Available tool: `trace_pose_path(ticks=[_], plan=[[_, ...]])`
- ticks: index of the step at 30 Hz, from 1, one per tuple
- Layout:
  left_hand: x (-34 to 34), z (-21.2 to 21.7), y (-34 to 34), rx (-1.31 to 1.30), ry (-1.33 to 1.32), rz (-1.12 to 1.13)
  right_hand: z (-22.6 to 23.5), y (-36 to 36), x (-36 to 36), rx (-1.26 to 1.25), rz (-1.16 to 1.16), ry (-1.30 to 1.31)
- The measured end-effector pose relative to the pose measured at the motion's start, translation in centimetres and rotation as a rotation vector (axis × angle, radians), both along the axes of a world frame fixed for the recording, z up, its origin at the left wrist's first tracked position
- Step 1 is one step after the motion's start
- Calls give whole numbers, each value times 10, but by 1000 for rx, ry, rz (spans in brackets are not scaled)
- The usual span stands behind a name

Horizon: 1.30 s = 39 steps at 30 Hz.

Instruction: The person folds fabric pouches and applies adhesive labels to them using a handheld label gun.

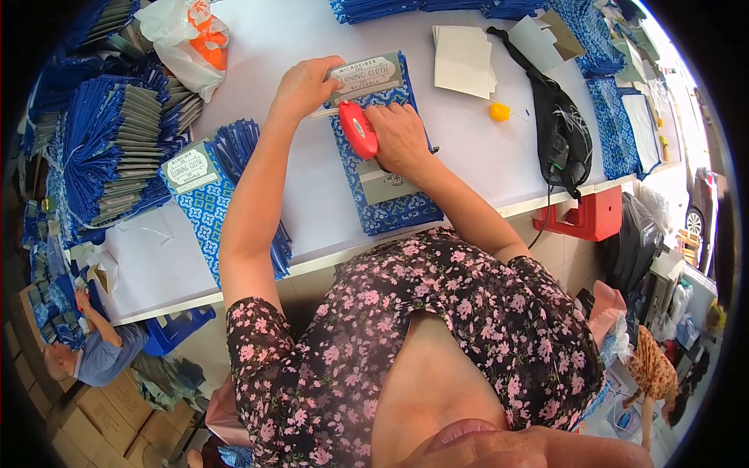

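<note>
A stack of folded blue patterned cleaning cloths (402, 217) lies on the white table in front of me. Across its far end sits a grey card label (374, 75). My left hand (306, 87) pinches the left edge of that label between thumb and fingers. My right hand (403, 137) is wrapped around a red tagging gun (358, 130), held over the cloths just below the label. A thin white strip sticks out leftward from the gun. The gun's grip is mostly hidden under my palm.
Labelled cloths (201, 204) lie left of my left arm, beside a tall heap of bundles (109, 148). A plastic bag (183, 43) is at the far left. White cards (462, 64), a yellow piece (499, 112) and a black bag (555, 132) lie to the right. Two other people are farther off.
</note>
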State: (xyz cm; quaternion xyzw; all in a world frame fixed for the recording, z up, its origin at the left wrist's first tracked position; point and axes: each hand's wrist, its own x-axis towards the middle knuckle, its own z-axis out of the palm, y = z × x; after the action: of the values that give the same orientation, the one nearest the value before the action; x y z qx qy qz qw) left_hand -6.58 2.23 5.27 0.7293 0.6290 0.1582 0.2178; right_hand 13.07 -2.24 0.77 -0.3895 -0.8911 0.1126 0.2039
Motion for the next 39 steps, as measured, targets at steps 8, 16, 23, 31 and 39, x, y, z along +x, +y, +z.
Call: trace_pose_path(ticks=[8,16,23,31,39], plan=[[13,-11,-8,124,-68,-53,-3,1,-7,85,-102,-3],[12,-14,-5,52,-73,-32,-15,4,-6,97,-98,36],[8,-14,-3,-48,-100,-20,-15,4,0,-74,-25,-32],[15,-25,5,4,-101,2,27,8,40,-106,128,-103],[28,-16,-15,31,2,43,22,10,113,-142,-3,155]])
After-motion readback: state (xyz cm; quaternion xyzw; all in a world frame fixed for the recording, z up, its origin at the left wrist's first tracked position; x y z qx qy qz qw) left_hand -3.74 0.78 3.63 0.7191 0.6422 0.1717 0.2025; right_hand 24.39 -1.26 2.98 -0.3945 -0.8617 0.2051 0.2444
